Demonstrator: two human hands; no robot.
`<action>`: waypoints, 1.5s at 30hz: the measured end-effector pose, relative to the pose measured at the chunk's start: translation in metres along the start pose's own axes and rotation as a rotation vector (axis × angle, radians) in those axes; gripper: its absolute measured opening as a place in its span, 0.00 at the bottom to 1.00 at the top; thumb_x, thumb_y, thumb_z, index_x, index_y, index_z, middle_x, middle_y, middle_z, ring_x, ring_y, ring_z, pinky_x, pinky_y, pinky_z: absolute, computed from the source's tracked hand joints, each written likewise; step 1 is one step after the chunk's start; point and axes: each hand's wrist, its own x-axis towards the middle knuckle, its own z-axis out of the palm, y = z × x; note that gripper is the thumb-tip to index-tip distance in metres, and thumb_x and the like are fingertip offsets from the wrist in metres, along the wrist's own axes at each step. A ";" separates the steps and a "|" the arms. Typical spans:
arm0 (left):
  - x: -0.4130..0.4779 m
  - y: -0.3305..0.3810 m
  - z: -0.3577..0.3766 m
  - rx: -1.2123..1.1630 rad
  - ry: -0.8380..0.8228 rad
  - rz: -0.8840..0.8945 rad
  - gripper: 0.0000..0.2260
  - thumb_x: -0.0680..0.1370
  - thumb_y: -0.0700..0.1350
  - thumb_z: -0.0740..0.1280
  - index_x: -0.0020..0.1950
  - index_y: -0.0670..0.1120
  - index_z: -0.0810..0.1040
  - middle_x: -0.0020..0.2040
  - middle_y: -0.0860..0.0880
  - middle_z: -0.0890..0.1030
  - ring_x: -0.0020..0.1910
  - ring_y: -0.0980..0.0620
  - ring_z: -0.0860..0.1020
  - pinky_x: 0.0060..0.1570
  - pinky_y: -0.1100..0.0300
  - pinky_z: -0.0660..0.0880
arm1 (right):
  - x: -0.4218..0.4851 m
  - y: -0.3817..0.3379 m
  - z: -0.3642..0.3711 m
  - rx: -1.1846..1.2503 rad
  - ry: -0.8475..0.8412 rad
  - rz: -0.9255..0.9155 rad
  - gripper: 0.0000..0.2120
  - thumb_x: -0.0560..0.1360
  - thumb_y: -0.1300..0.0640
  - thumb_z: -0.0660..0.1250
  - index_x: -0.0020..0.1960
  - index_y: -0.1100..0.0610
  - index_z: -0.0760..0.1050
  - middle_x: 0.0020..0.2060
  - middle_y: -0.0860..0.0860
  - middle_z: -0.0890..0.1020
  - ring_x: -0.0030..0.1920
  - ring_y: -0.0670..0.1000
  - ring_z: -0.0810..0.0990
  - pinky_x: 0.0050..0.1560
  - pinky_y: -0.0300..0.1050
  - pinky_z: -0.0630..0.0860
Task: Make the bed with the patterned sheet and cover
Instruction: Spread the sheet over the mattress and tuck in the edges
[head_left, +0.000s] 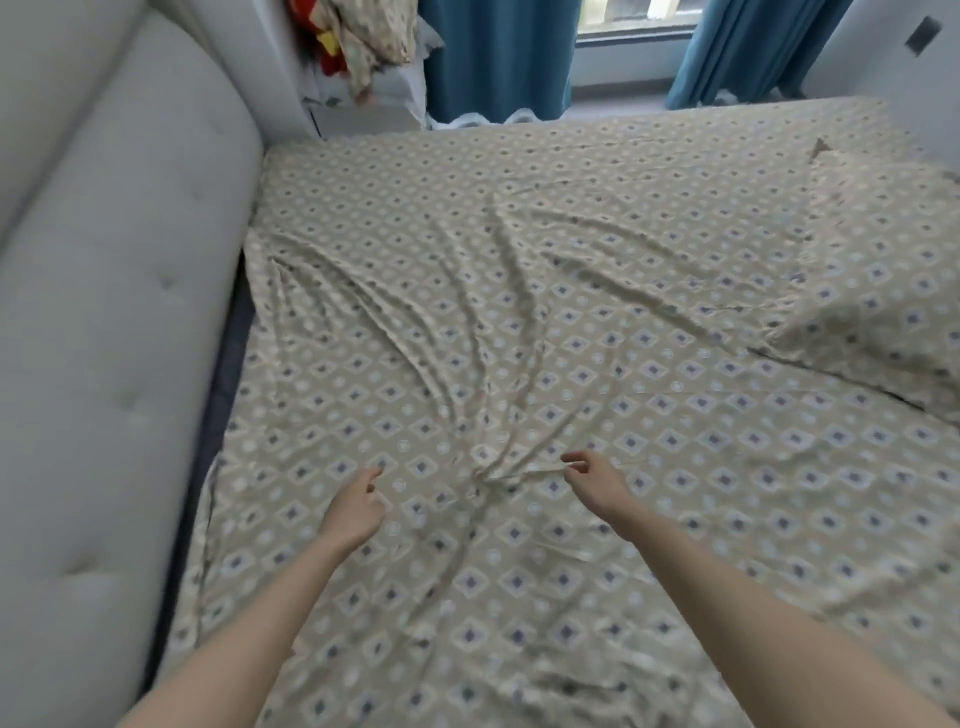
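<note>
A beige patterned sheet (519, 322) with blue diamonds covers the whole bed. Long creases in it run together at a bunched spot (485, 475) between my hands. My right hand (597, 486) pinches a thin ridge of the sheet just right of that spot. My left hand (356, 512) hovers over the sheet left of the bunch, its fingers loosely curled and nothing visibly in them. At the right edge lies a raised second layer of the same patterned fabric (872, 291), one corner folded up.
A grey padded headboard (104, 322) runs along the bed's left side with a dark gap beside the mattress. Blue curtains (498, 57) and a window stand beyond the far edge. A heap of coloured cloth (363, 47) sits at the far left corner.
</note>
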 end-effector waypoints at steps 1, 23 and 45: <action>0.000 -0.007 -0.004 0.183 -0.029 0.056 0.26 0.79 0.36 0.54 0.76 0.52 0.58 0.73 0.47 0.64 0.53 0.50 0.76 0.41 0.58 0.74 | -0.002 0.001 0.010 0.011 -0.001 0.013 0.17 0.80 0.56 0.57 0.68 0.57 0.69 0.63 0.54 0.74 0.58 0.52 0.74 0.52 0.43 0.72; 0.103 -0.074 0.042 1.158 -0.225 0.363 0.34 0.77 0.37 0.62 0.78 0.51 0.50 0.67 0.47 0.68 0.59 0.46 0.75 0.45 0.58 0.71 | 0.013 0.054 0.184 0.117 0.015 0.130 0.16 0.80 0.58 0.56 0.66 0.56 0.70 0.62 0.53 0.75 0.53 0.51 0.76 0.51 0.43 0.73; 0.202 -0.146 0.059 1.319 0.028 0.973 0.11 0.80 0.36 0.57 0.61 0.42 0.73 0.62 0.47 0.67 0.58 0.49 0.69 0.44 0.60 0.71 | 0.032 0.080 0.358 -0.328 0.296 0.191 0.34 0.74 0.58 0.64 0.75 0.57 0.52 0.66 0.52 0.68 0.66 0.55 0.67 0.64 0.51 0.65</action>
